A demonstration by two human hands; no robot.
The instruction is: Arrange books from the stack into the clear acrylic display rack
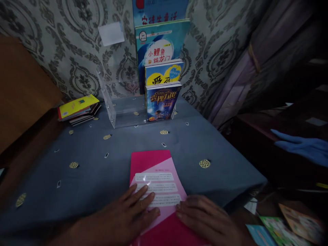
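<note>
Bottom centre now, the left hand lies spread on the pink book, the right hand over its right edge, fingers together; whether that grip pinches, I can't tell! The book's flat on the surface, lower centre; upper centre, upright books fill one side of a clear rack.

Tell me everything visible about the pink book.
The pink book lies flat, seemingly closed, on the gray-blue tablecloth. Its glossy-looking cover is deep pink with a paler diagonal band bearing three white text panels. The left hand lies spread on it; the right hand touches its right side.
</note>
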